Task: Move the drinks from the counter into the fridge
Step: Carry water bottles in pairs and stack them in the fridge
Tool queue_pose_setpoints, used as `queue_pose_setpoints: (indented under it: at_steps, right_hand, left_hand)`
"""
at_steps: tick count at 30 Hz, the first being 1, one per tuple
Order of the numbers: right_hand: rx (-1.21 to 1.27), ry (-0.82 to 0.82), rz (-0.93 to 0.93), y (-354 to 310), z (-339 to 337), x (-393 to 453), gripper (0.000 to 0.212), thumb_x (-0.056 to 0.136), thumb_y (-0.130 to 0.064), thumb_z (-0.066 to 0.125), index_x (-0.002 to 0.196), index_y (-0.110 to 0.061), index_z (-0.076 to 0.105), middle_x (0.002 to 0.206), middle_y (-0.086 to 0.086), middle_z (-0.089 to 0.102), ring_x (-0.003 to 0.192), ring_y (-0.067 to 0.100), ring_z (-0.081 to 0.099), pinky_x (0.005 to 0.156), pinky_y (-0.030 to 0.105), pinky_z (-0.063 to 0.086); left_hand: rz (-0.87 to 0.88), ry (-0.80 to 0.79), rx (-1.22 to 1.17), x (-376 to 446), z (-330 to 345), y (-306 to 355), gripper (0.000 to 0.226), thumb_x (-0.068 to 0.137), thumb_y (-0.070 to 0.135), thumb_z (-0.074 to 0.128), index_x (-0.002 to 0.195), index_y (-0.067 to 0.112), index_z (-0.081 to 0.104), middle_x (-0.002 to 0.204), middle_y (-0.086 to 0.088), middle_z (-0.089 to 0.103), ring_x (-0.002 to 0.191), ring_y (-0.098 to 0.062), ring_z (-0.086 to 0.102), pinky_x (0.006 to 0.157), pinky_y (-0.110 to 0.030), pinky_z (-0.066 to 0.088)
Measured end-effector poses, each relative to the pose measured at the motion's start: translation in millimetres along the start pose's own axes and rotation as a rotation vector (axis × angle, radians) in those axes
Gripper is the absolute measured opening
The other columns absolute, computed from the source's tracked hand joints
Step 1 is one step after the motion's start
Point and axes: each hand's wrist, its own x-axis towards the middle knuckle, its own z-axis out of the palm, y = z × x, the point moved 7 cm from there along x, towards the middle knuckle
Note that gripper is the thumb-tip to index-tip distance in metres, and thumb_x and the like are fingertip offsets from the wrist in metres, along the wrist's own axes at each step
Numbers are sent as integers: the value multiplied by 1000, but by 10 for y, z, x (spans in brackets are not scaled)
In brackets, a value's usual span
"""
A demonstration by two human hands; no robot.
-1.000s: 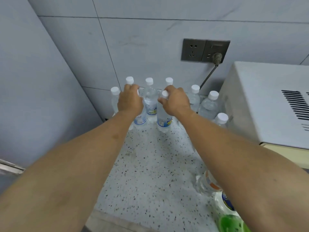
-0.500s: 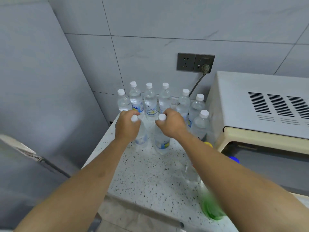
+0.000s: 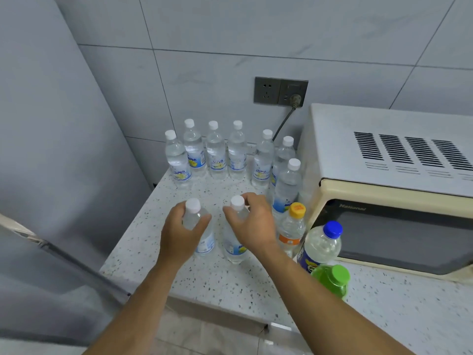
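Two clear water bottles up front on the speckled worktop [image 3: 143, 254], one per hand. Left hand [image 3: 179, 235] wrapped round the shoulder of the left water bottle [image 3: 204, 242], fingers curled just under its white cap. Right hand [image 3: 252, 226] clasping the neck of the right water bottle [image 3: 234, 248], thumb by the cap. Best to grip lower on the shoulder, lift straight up, keep both upright, swing left toward the grey fridge door [image 3: 46, 175]. Behind, a row of seven more water bottles [image 3: 216, 149] along the wall. To the right, an orange-capped bottle [image 3: 291, 229], a blue-capped bottle [image 3: 320, 244], a green bottle [image 3: 332, 280]. Blue-and-yellow labels too blurred to read. On the cream microwave [image 3: 384, 196]: "National".
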Motion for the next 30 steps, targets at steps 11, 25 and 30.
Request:
queue_pose_setpoints:
  at_steps: [11,25,30]
  right_hand:
    - [334,-93,152,726,510,-350,81,56,-53,88,122,-47,41,113,-34,52,107,-8,54,82,14,49]
    - [468,-147,249,997,529,-614,49,73,-26,87,114,-27,61,100,-9,72,89,4,69,71,18,56]
    - [655,-343,379,1115,519,-1066,29,81,-25,80,107,-25,67,94,-4,78,86,17,75,68,24,59]
  left_hand:
    - [-199,-248,-179,-107,356,-831,77,59,60,84,121,63,38,121,32,55,114,1,56,86,-23,50]
    - [-320,-141,-282,-542,186,-839,38,78,37,81,106,46,57,101,23,68,90,14,63,64,-6,49]
    - [-460,-75,-440,-1257,-32,-949,40,73,49,78,107,32,64,100,15,75,93,-7,72,67,-17,56]
